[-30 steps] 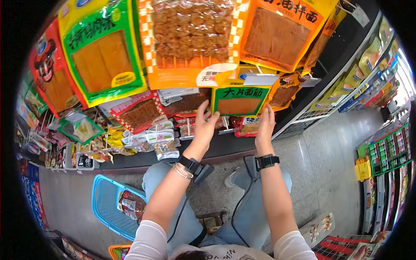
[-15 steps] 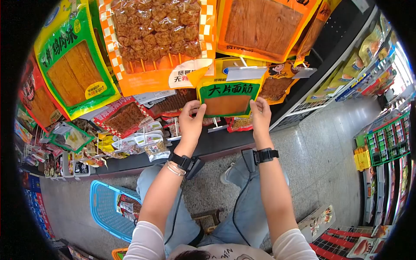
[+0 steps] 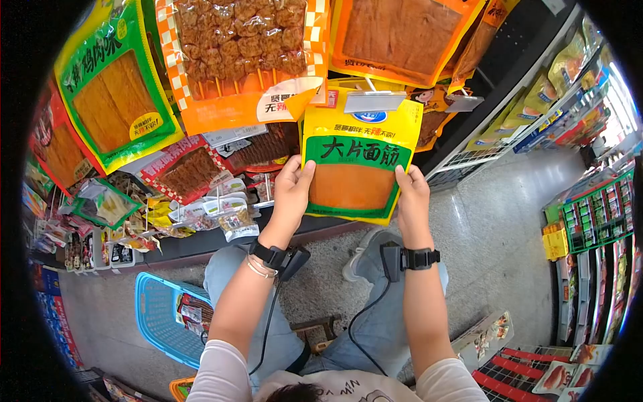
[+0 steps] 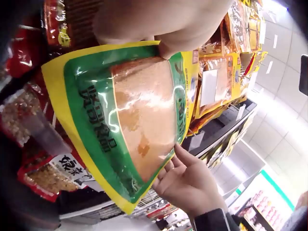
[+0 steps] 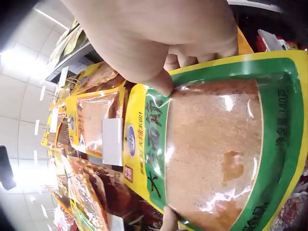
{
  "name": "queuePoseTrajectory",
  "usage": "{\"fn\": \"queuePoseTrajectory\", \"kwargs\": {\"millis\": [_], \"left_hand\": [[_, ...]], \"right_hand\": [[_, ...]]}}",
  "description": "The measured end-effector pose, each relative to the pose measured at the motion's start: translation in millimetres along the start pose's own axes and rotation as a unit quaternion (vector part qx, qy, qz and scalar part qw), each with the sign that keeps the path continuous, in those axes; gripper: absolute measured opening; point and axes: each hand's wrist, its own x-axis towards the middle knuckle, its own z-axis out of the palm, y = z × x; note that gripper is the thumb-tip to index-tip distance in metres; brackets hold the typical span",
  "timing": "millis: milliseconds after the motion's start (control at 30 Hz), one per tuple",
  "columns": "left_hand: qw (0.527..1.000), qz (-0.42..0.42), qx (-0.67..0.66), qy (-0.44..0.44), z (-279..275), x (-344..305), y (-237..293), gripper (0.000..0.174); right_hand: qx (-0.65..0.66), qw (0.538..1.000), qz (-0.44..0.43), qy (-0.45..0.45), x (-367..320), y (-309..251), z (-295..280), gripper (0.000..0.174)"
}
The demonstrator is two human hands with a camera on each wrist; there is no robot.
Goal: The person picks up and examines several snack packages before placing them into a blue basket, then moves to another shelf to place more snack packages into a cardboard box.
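Observation:
A yellow and green food packet (image 3: 351,187) with a clear window over a flat brown sheet hangs upright in front of me, its black lettering facing me. My left hand (image 3: 291,194) pinches its left edge, thumb on the front and fingers behind. On the opposite edge my right hand (image 3: 412,194) pinches it the same way. A price tag holder (image 3: 375,101) overlaps the packet's top edge. Up close in the left wrist view, the packet (image 4: 144,110) spans between both hands. In the right wrist view, the right thumb presses near the window of the packet (image 5: 211,139).
A packet of skewered brown pieces (image 3: 244,47), an orange packet (image 3: 402,33) and a green packet (image 3: 114,87) hang above and to the left. A blue basket (image 3: 143,311) with packets inside stands on the floor at lower left. Another rack (image 3: 599,214) stands at right.
Both hands have closed in on the packet's side edges and now grip it. The packet has come down and towards me, out from under the packets above, so more of its front shows.

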Motion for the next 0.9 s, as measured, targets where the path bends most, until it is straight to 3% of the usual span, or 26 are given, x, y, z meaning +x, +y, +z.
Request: {"fn": "queuePoseTrajectory", "kwargs": {"millis": [167, 367, 500, 533, 633, 733, 900], "left_hand": [[0.997, -0.057, -0.037, 0.02, 3.4, -25.5, -2.3, 0.017], [0.99, -0.128, -0.047, 0.045, -36.3, -52.3, -29.7, 0.016], [0.979, -0.176, -0.09, 0.056, -59.1, -70.2, -23.6, 0.015], [0.979, -0.174, -0.088, 0.059, -63.0, -74.4, -25.3, 0.015], [0.982, -0.166, -0.066, 0.054, -70.8, -83.4, -21.7, 0.021], [0.983, -0.185, -0.015, 0.011, -76.0, -88.2, -7.2, 0.038], [0.981, -0.195, -0.024, 0.009, -85.4, -87.4, -6.3, 0.033]], "right_hand": [[0.088, 0.993, 0.082, 0.014, -29.1, -11.2, 6.9, 0.018], [0.069, 0.967, 0.223, -0.099, -46.1, 11.1, 4.6, 0.024], [0.051, 0.928, 0.317, -0.189, -57.1, 32.8, 5.2, 0.033], [0.049, 0.915, 0.333, -0.221, -59.7, 41.2, 6.6, 0.043], [0.041, 0.915, 0.333, -0.223, -66.3, 55.2, 17.1, 0.046], [0.017, 0.913, 0.331, -0.236, -65.5, 57.3, 27.6, 0.048], [0.011, 0.91, 0.325, -0.257, -64.2, 57.9, 40.2, 0.048]]}}
